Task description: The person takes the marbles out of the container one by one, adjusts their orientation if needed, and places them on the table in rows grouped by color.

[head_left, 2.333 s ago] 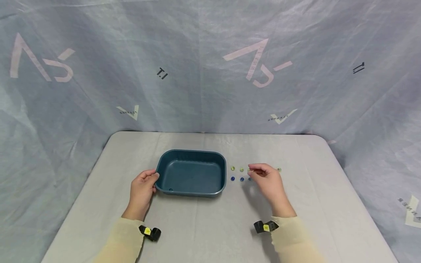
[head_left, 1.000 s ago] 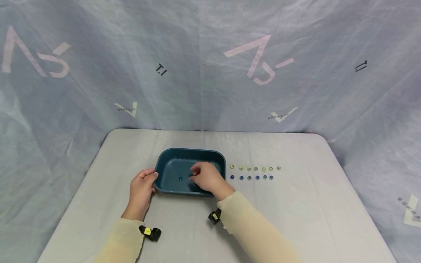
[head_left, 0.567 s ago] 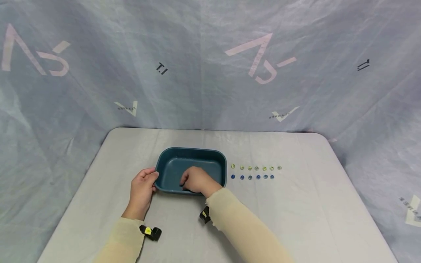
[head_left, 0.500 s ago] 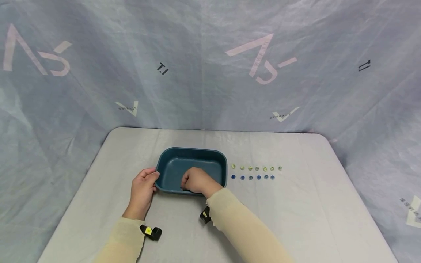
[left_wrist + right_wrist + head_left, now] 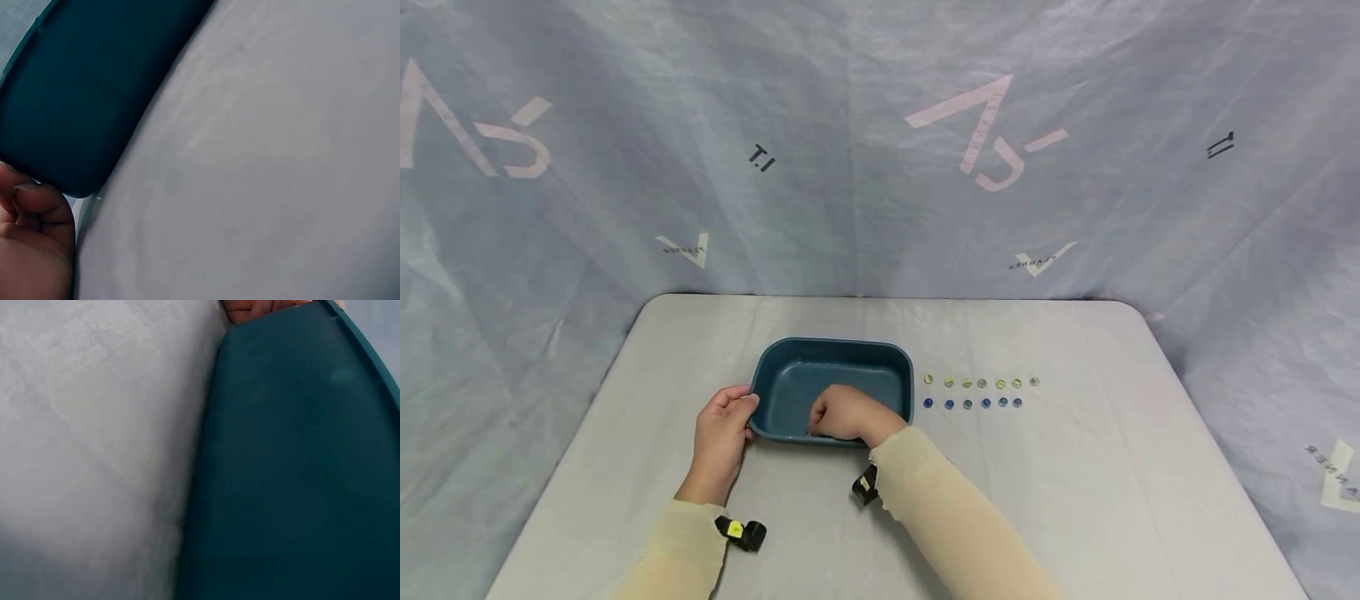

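My left hand point(image 5: 718, 437) grips the left end of a dark teal plastic bin point(image 5: 790, 387), thumb over the rim. In the left wrist view, curled fingers of this left hand point(image 5: 37, 212) meet the bin's corner point(image 5: 75, 137). My right hand point(image 5: 850, 414) reaches down inside the bin, fingers bent toward the floor by the near wall. A tiny dark spot shows at its fingertips; whether they pinch a marble is hidden. The right wrist view shows mostly the bin's outer side point(image 5: 287, 456), with part of the left hand point(image 5: 256, 309) at the top.
Right of the bin, small glass marbles lie in two rows on the white table point(image 5: 1075, 483): yellow-green marbles point(image 5: 966, 383) behind, blue marbles point(image 5: 950, 405) in front. A grey cloth backdrop point(image 5: 850, 208) surrounds the table.
My right hand has moved from the marble rows leftward into the bin, then down to where a lone marble was seen; it has stayed there lately. The left hand keeps its hold.
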`<act>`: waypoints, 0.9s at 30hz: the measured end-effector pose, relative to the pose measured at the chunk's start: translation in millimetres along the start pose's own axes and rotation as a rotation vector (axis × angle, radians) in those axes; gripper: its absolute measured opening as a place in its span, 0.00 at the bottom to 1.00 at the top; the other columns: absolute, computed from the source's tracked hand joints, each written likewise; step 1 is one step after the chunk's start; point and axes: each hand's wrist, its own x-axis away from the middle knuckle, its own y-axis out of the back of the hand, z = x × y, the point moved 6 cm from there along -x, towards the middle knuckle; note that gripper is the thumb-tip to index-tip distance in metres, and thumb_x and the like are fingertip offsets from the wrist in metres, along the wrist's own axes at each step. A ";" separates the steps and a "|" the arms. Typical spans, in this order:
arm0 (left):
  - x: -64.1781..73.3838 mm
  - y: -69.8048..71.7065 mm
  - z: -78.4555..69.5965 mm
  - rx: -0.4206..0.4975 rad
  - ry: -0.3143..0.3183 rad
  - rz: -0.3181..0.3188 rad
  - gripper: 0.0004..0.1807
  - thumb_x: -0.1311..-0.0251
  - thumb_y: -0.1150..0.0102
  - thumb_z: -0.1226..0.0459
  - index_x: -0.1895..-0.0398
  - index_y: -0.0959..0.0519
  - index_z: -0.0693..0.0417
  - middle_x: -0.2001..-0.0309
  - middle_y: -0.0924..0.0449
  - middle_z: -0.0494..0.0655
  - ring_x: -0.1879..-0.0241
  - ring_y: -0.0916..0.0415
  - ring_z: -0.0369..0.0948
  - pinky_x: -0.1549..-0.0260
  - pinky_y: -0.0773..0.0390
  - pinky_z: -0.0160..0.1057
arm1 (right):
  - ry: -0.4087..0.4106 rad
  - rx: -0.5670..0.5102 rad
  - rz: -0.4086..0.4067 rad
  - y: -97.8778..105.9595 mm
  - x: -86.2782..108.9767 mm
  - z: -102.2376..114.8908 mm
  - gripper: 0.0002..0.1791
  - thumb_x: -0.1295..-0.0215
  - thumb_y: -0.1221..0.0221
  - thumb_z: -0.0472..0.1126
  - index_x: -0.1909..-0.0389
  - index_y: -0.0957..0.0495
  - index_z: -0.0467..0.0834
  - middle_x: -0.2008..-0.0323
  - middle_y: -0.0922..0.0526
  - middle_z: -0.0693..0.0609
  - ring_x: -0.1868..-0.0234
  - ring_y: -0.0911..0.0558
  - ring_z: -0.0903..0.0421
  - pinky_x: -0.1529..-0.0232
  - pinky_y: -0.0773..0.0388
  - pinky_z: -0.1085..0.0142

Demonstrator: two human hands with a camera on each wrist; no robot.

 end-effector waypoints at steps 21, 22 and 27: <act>2.3 1.8 1.2 -0.010 0.011 0.011 0.12 0.29 0.39 0.66 0.47 0.23 0.62 0.69 0.20 0.45 0.77 0.27 0.35 0.78 0.25 0.31 | 0.029 0.001 0.066 -2.7 -0.2 0.4 0.13 0.29 0.39 0.32 0.70 0.10 0.49 0.66 0.14 0.62 0.68 0.22 0.65 0.65 0.26 0.69; 2.2 1.8 0.8 -0.012 0.009 0.010 0.12 0.30 0.39 0.66 0.47 0.23 0.62 0.69 0.20 0.44 0.77 0.28 0.35 0.78 0.25 0.31 | 0.035 -0.005 0.069 -2.7 0.2 1.0 0.13 0.29 0.39 0.33 0.72 0.11 0.48 0.67 0.14 0.61 0.71 0.24 0.64 0.66 0.27 0.69; 2.0 0.6 -0.2 0.011 -0.002 0.012 0.12 0.30 0.39 0.67 0.47 0.23 0.64 0.69 0.20 0.45 0.78 0.28 0.35 0.79 0.25 0.31 | 0.065 -0.026 0.080 -1.7 1.5 0.4 0.14 0.28 0.38 0.35 0.74 0.12 0.46 0.66 0.13 0.61 0.74 0.28 0.63 0.69 0.31 0.69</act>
